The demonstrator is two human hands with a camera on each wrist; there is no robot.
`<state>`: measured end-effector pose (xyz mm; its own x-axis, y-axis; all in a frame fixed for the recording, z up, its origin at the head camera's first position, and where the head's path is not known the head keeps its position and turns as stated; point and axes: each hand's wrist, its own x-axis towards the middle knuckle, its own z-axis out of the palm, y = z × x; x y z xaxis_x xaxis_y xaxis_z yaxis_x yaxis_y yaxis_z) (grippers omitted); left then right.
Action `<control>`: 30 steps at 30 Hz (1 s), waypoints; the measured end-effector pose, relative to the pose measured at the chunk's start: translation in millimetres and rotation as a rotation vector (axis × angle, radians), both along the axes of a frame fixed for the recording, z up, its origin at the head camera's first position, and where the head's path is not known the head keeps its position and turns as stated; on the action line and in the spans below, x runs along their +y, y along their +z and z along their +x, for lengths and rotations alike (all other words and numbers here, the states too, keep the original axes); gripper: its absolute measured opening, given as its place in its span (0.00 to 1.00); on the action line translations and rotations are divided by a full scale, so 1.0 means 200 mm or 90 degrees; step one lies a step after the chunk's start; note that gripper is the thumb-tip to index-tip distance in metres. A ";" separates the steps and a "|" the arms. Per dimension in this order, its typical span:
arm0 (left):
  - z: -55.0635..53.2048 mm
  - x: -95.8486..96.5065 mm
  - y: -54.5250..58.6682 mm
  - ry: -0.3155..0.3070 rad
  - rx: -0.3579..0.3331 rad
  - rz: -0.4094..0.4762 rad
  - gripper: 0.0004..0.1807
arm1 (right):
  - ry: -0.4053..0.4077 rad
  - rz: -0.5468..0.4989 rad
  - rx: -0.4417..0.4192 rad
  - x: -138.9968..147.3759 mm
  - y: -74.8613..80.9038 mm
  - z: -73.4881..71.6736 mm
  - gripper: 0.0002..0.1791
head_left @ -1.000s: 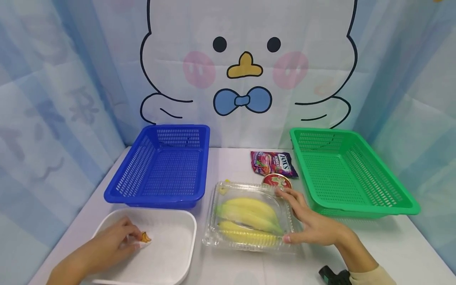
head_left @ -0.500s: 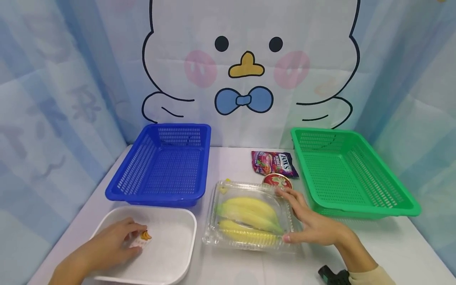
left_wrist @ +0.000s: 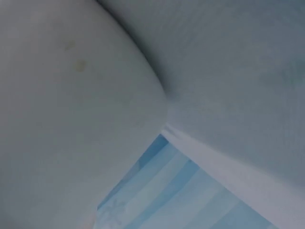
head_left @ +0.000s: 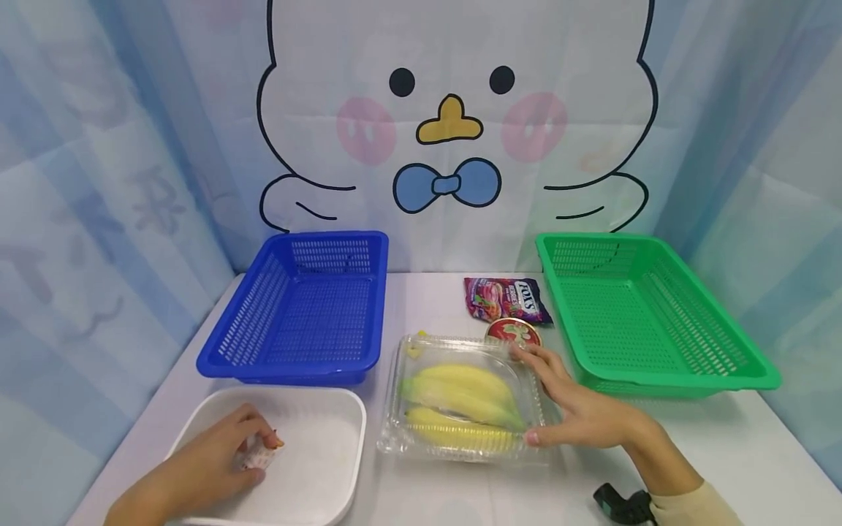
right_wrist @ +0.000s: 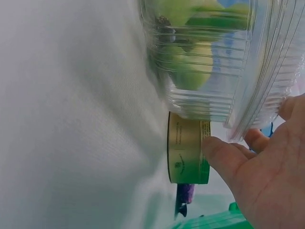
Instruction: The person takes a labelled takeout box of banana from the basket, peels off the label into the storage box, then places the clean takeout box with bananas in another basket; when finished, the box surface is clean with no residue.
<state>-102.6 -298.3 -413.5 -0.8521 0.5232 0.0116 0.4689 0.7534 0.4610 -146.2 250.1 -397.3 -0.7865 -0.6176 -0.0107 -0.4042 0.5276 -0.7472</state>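
Observation:
My left hand [head_left: 220, 453] is down inside the white tray [head_left: 322, 431] in the head view. Its thumb and bent index finger hold a small white packet [head_left: 259, 459] with printing on it; the index fingertip covers most of its orange end. In the left wrist view the fingers are out of sight. My right hand [head_left: 585, 409] spreads along the right side of a clear plastic clamshell box [head_left: 536, 409], fingers straight at its lid edge. Yellow-green bananas [head_left: 460, 394] lie inside that box. Seen from the right wrist, a round tin [right_wrist: 188, 148] stands beyond the box, near the thumb.
A blue basket [head_left: 289, 369] stands behind the tray. To the right is a green basket [head_left: 684, 380]. At the back lie a purple Fox's candy bag [head_left: 506, 298] and the tin's red lid [head_left: 514, 330]. A dark device [head_left: 621, 505] rests near my right wrist.
My left hand loosened around the packet, showing its banana picture, then the index finger bent over that end again. The right hand and the box have stayed in place.

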 end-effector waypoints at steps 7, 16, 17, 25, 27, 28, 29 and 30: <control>-0.01 -0.02 0.00 -0.016 -0.006 -0.012 0.17 | 0.004 0.003 -0.003 0.00 0.01 0.00 0.63; 0.00 -0.01 0.11 -0.005 -0.088 0.012 0.13 | 0.006 0.005 -0.006 0.00 0.00 0.00 0.63; 0.00 -0.01 0.13 -0.004 -0.097 0.012 0.13 | 0.008 0.005 -0.006 0.00 0.00 0.00 0.63; 0.00 0.09 0.26 -0.013 -0.027 0.043 0.15 | 0.010 -0.003 0.005 0.00 0.00 0.00 0.63; 0.00 0.13 0.29 -0.013 -0.011 0.040 0.17 | 0.012 -0.012 0.007 0.00 0.00 0.00 0.63; -0.01 0.14 0.30 -0.011 -0.009 0.036 0.19 | 0.013 -0.017 0.007 0.00 0.00 0.00 0.63; -0.01 0.16 0.31 -0.005 -0.014 0.029 0.20 | 0.015 -0.024 0.006 0.00 0.00 0.00 0.62; -0.01 0.17 0.32 -0.002 -0.020 0.022 0.22 | 0.017 -0.030 0.003 0.01 0.00 -0.01 0.62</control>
